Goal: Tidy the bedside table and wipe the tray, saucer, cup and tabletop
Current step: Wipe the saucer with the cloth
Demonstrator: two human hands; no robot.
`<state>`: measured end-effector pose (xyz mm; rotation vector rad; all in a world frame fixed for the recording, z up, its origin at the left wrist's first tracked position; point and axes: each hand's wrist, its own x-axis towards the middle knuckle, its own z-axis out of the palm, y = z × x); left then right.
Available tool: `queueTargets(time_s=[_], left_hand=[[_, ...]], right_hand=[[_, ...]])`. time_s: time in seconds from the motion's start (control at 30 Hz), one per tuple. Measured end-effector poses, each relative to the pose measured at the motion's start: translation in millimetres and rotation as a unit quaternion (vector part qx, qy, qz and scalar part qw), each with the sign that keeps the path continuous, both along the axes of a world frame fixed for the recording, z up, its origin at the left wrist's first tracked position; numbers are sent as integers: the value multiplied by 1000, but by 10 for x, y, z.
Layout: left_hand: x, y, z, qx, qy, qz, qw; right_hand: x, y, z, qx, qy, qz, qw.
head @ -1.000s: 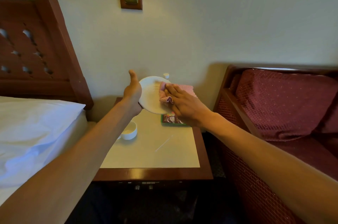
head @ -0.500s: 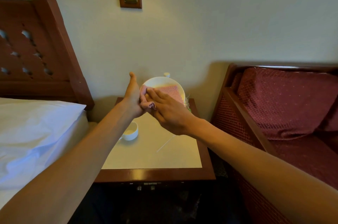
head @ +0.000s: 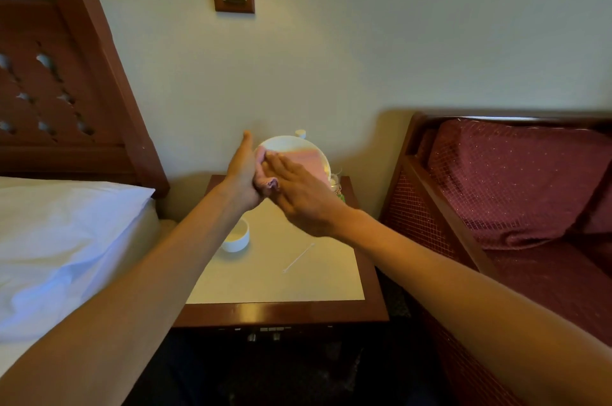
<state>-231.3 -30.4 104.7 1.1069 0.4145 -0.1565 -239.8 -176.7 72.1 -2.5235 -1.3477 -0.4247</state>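
While the left hand (head: 243, 177) holds the saucer (head: 284, 142) up on edge above the far edge of the table (head: 281, 311), thumb pointing up and fingers hidden behind it, the right hand (head: 298, 193) presses a pink cloth (head: 306, 159) against the saucer's face with straight fingers. Both arms reach forward, hands close together. The cup (head: 236, 238) stands near the table's left edge, with a white stick (head: 298, 258) to its right.

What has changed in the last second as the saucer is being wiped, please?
The right hand slid the pink cloth leftward across the saucer, up against the left hand; the saucer turned toward the camera. The left hand still holds it; cup and thin white stick stay on the tabletop.
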Motion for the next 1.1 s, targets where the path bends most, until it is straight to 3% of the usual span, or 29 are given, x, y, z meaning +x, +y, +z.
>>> queueTargets(time_s=[0.1, 0.23, 0.33, 0.5, 0.63, 0.83, 1.1], left_hand=[[-8, 162, -40, 11, 6, -5, 1000], [-61, 61, -40, 82, 14, 53, 995], [-74, -78, -13, 114, 25, 9, 993], [91, 110, 29, 88, 7, -38, 995], [118, 286, -17, 60, 14, -42, 997], [52, 13, 48, 87, 9, -60, 994], [101, 262, -15, 39, -7, 40, 998]], right_hand=[[-33, -174, -66, -24, 1, 46, 999], [241, -361, -2, -14, 51, -21, 998], [274, -263, 83, 11, 68, -56, 996], [49, -29, 129, 17, 80, 18, 996], [159, -271, 169, -33, 40, 60, 997], [302, -208, 313, 14, 76, -30, 997], [133, -393, 90, -46, 13, 48, 998]])
